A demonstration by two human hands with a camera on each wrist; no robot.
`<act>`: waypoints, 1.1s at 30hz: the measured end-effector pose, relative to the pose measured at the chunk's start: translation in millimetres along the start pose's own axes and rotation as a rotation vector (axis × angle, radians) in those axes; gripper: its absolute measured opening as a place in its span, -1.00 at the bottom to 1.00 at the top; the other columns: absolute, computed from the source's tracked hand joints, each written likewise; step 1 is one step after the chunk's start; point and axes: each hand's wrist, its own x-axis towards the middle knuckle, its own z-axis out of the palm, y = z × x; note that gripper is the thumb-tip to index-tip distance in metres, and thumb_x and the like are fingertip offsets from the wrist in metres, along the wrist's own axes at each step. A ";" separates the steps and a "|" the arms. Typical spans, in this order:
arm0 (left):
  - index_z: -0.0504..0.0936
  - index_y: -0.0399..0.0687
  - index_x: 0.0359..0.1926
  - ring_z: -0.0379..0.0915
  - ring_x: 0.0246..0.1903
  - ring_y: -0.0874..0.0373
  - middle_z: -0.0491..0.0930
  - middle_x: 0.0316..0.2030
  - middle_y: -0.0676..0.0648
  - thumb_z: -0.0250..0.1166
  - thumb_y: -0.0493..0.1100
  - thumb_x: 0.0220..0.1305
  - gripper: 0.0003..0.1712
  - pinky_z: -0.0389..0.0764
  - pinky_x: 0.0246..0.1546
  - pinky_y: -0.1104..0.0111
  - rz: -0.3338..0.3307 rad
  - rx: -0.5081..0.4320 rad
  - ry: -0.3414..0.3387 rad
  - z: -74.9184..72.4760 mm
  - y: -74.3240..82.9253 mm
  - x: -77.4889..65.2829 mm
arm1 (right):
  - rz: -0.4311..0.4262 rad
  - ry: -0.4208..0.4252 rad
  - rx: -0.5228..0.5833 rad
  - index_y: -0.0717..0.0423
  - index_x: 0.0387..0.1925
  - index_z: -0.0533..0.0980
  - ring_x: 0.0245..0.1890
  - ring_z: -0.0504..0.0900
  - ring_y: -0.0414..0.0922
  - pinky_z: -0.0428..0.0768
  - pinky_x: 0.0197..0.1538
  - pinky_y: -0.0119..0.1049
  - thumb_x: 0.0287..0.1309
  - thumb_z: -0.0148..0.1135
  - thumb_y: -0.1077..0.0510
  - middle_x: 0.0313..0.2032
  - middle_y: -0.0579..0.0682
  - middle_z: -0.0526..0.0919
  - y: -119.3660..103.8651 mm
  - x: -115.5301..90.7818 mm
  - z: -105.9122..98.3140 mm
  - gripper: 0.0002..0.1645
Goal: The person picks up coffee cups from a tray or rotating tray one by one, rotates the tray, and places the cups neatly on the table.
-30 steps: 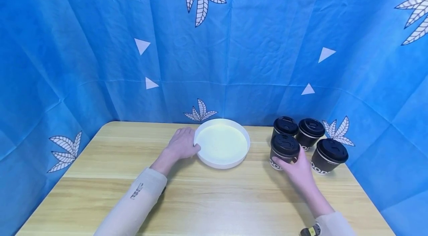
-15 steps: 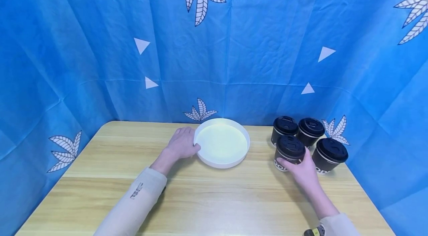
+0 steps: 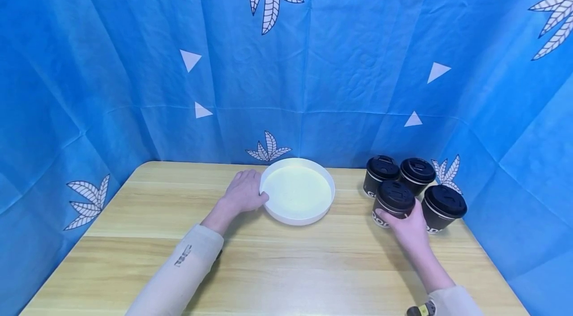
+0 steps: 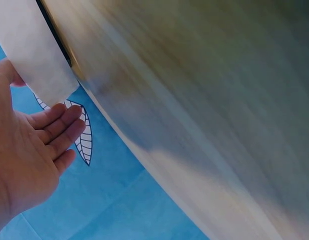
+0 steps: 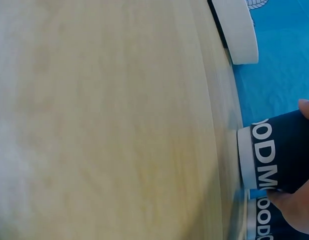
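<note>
In the head view my right hand grips a black paper coffee cup with a black lid, thumb at its near left side. The cup stands upright; white letters on it show in the right wrist view. Whether its base touches the table cannot be told. A round white shallow tray lies at the table's far middle. My left hand is at the tray's left side, thumb touching the rim. In the left wrist view its fingers are extended, nearly straight, near the tray wall.
Close around the gripped cup stand three similar lidded cups: one behind, one at the back right and one on the right. A blue patterned curtain borders the wooden table at the back and sides.
My right hand and its cup have shifted slightly right, closer to the right-hand cup. My left hand and the tray have stayed still.
</note>
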 end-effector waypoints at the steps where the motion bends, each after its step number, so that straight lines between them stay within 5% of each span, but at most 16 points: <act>1: 0.43 -0.42 0.30 0.37 0.19 -0.18 0.51 0.13 -0.26 0.20 0.12 0.27 -0.21 0.26 0.43 -0.02 0.000 0.000 -0.001 0.1 0.0 0.1 | 0.002 0.003 0.008 0.30 0.50 0.14 0.37 0.35 0.21 0.24 0.46 0.17 0.00 0.63 0.09 0.34 0.34 0.40 0.1 0.1 -0.1 0.17; 13: 0.40 -0.44 0.34 0.34 0.27 -0.21 0.49 0.21 -0.29 0.20 0.13 0.27 -0.17 0.22 0.46 -0.03 0.003 -0.010 -0.004 0.1 0.7 -0.8 | 0.031 -0.011 -0.036 0.33 0.51 0.12 0.39 0.34 0.26 0.23 0.47 0.18 0.03 0.61 0.09 0.35 0.38 0.39 1.0 -0.7 -4.1 0.17; 20: 0.40 -0.45 0.33 0.36 0.22 -0.20 0.50 0.18 -0.28 0.20 0.12 0.28 -0.18 0.24 0.44 -0.03 -0.003 -0.006 -0.006 -1.7 2.7 -2.5 | 0.050 -0.102 -0.089 0.36 0.54 0.05 0.41 0.30 0.33 0.21 0.48 0.22 0.11 0.55 0.04 0.37 0.45 0.34 -1.4 -5.0 -10.5 0.18; 26: 0.41 -0.43 0.31 0.36 0.16 -0.17 0.50 0.13 -0.26 0.20 0.13 0.29 -0.20 0.26 0.43 -0.03 -0.007 -0.015 -0.004 0.0 2.9 -1.3 | 0.091 -0.194 -0.010 0.37 0.58 -0.08 0.47 0.26 0.32 0.28 0.49 0.14 0.23 0.47 0.07 0.45 0.45 0.24 -3.1 -12.6 -19.7 0.19; 33: 0.42 -0.42 0.29 0.36 0.10 -0.14 0.50 0.05 -0.23 0.20 0.14 0.32 -0.23 0.28 0.40 -0.02 -0.023 -0.022 -0.009 -1.1 4.5 -0.8 | 0.089 -0.207 0.038 0.31 0.63 -0.24 0.51 0.16 0.38 0.25 0.49 0.18 0.24 0.48 0.06 0.53 0.45 0.07 -5.2 -22.8 -29.2 0.31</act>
